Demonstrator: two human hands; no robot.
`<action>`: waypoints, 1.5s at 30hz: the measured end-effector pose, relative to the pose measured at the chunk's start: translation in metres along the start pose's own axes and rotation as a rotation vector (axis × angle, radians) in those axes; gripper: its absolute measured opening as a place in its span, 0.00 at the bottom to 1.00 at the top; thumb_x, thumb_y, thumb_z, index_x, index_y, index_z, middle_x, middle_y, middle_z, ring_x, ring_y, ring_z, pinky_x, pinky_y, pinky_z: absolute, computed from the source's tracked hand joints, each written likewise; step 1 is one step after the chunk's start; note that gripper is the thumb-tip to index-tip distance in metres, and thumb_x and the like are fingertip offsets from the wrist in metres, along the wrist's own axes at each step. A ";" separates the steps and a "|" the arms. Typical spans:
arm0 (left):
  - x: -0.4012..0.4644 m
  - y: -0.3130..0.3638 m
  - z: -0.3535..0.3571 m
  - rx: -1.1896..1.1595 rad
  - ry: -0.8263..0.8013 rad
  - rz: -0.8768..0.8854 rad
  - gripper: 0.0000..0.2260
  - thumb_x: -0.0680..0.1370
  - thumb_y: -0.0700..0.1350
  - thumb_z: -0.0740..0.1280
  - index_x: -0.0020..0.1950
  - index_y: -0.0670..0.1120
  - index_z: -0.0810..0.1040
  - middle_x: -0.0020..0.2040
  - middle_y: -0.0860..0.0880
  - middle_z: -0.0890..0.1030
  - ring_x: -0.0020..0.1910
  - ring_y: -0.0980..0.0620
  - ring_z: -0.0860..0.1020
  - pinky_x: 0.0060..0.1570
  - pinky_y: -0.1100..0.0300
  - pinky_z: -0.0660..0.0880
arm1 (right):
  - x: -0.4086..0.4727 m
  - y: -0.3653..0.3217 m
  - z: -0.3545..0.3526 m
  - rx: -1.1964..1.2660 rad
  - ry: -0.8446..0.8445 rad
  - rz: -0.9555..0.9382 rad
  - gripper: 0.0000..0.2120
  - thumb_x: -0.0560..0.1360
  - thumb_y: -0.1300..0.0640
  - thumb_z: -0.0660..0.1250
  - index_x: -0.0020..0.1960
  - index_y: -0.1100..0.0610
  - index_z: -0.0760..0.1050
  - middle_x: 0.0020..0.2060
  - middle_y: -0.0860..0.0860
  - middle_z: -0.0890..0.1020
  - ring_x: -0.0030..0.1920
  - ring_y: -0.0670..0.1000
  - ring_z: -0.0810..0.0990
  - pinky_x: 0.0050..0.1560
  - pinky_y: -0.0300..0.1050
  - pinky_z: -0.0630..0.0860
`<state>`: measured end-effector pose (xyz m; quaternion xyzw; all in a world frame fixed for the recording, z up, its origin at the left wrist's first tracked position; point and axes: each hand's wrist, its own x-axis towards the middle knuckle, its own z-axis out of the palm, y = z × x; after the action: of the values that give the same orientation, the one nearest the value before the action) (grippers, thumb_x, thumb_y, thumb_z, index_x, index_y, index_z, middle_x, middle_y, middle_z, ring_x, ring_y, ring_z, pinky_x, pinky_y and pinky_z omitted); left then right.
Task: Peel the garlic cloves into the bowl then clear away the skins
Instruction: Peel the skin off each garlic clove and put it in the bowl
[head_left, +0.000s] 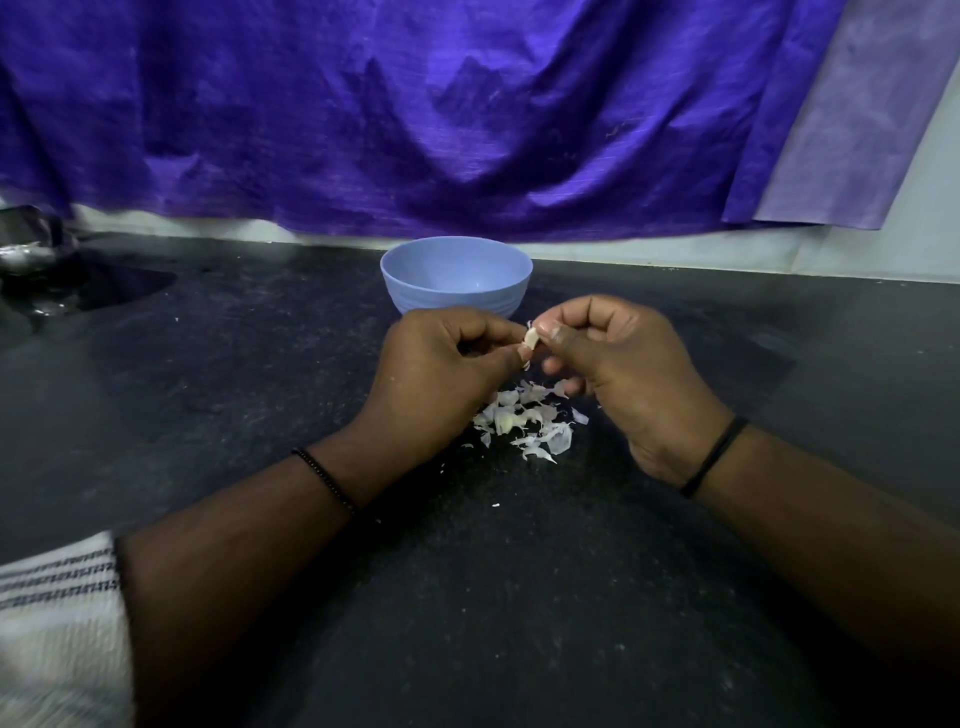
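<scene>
Nearest me on the dark counter (519, 597), between my wrists: the pile of skins (524, 418), not yet cleared. Just above it, both hands meet on one garlic clove (531, 340). My left hand (441, 364) pinches its lower end, my right hand (618, 364) has thumb and fingertip curled onto the upper part, so both grips are closed on the clove. Its long axis looks roughly upright, tilted a little; loose skin sticks out at the top by my right thumb. Bowl (457, 301) sits straight ahead, just beyond my knuckles, slightly left of the clove, so my guess is the left hand has the shorter drop. Can't tell what's inside the bowl.
</scene>
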<state>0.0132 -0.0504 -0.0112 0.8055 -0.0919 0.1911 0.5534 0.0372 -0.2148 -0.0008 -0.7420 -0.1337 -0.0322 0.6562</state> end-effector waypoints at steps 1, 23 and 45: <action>0.000 0.000 0.000 0.010 -0.001 -0.002 0.03 0.75 0.44 0.74 0.47 0.51 0.86 0.34 0.50 0.84 0.28 0.55 0.78 0.29 0.62 0.75 | -0.001 0.000 0.000 -0.007 0.007 -0.011 0.03 0.78 0.61 0.69 0.49 0.59 0.81 0.40 0.52 0.86 0.36 0.44 0.79 0.34 0.36 0.76; 0.000 0.005 0.000 -0.002 -0.009 -0.092 0.05 0.77 0.39 0.71 0.41 0.45 0.83 0.32 0.45 0.83 0.29 0.52 0.81 0.28 0.60 0.78 | -0.006 -0.003 0.010 0.029 0.032 0.023 0.04 0.79 0.64 0.68 0.47 0.62 0.81 0.34 0.53 0.84 0.32 0.47 0.79 0.34 0.41 0.80; 0.001 0.003 -0.001 -0.104 -0.042 -0.069 0.02 0.76 0.40 0.73 0.43 0.42 0.85 0.35 0.43 0.83 0.28 0.50 0.78 0.25 0.60 0.75 | -0.002 0.000 0.000 -0.052 0.018 -0.142 0.06 0.73 0.62 0.75 0.50 0.56 0.85 0.41 0.52 0.87 0.41 0.48 0.84 0.39 0.39 0.78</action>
<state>0.0133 -0.0508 -0.0080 0.7824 -0.0854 0.1497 0.5985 0.0352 -0.2148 -0.0013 -0.7471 -0.1790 -0.0887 0.6340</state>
